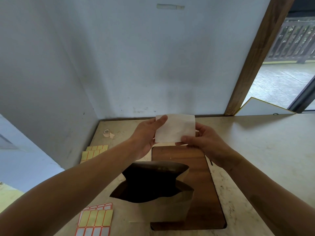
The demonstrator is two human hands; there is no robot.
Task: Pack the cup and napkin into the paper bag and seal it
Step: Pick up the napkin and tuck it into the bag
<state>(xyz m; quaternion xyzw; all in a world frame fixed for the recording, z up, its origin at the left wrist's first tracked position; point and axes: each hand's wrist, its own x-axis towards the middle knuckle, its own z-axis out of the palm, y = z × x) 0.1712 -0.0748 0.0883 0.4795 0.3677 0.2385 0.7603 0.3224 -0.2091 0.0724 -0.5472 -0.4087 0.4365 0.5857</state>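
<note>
Paper bag (172, 206) open, contents unclear | hands hold napkin (175, 129) beyond

pale wall (119, 57), wooden post (259, 57), perhaps balcony railing (296, 43)

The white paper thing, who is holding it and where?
Both hands hold the napkin: the left hand pinches its left edge, the right hand its lower right corner.

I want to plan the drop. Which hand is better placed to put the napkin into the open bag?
Probably the right hand: it pinches the napkin at its lower corner, nearest the bag.
</note>
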